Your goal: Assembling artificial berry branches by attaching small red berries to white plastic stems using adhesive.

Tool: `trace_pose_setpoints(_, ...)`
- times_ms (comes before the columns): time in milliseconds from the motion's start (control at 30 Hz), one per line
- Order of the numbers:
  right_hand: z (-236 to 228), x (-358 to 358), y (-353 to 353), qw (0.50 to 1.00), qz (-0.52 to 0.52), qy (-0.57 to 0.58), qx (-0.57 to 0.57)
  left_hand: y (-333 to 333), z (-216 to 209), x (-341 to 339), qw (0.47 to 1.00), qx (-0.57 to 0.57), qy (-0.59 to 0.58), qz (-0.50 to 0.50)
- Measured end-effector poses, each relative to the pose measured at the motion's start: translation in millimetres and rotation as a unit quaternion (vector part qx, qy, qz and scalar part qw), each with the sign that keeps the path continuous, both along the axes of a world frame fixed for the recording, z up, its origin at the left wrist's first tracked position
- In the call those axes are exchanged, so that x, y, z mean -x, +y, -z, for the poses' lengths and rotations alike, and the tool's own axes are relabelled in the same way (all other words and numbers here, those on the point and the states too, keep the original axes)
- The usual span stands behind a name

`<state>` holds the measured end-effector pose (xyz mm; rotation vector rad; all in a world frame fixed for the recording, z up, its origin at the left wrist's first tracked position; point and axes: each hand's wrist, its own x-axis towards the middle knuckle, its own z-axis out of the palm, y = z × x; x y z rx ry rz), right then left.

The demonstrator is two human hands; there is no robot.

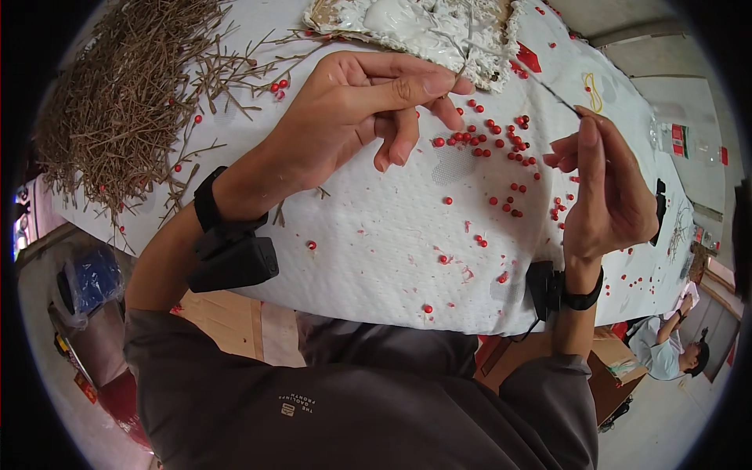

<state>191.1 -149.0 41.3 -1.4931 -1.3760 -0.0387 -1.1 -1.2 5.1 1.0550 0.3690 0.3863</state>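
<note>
My left hand is over the table, thumb and forefinger pinching a thin brown twig, its other fingers loosely bent. To the right, my right hand pinches a thin dark stick between thumb and fingertips. The stick slants up and left toward a board coated with thick white paste, just beyond my left hand; its far end is blurred. Loose red berries are scattered on the white cloth between and below my hands.
A large heap of dry brown twigs lies at the far left, with red berries nearby. A yellow band lies on the white-covered table at right. Beyond the table's right end sits another person; a cardboard box stands closer.
</note>
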Motion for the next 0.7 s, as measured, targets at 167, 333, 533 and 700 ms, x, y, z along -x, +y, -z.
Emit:
trace_pose_setpoints(167, -11.7, 3.9, -2.2, 0.976, -0.054, -0.209, 0.02, 4.9, 1.5, 3.8, 0.999, 0.024, -0.034, 0.014)
trace_pose_setpoints(333, -22.5, -2.6, -4.5, 0.951, -0.14, -0.271, 0.05, 4.8, 3.1, 4.0, 0.999, 0.031, -0.041, 0.011)
trace_pose_setpoints(533, -23.2, -20.4, -0.9, 0.936, -0.16, -0.306, 0.071, 2.0, 4.7, 1.0, 0.999, 0.014, -0.035, -0.016)
trace_pose_setpoints(700, -22.8, -29.2, 0.7, 0.958, -0.025, -0.282, 0.042, 2.5, 7.7, 1.7, 0.999, 0.001, -0.04, -0.024)
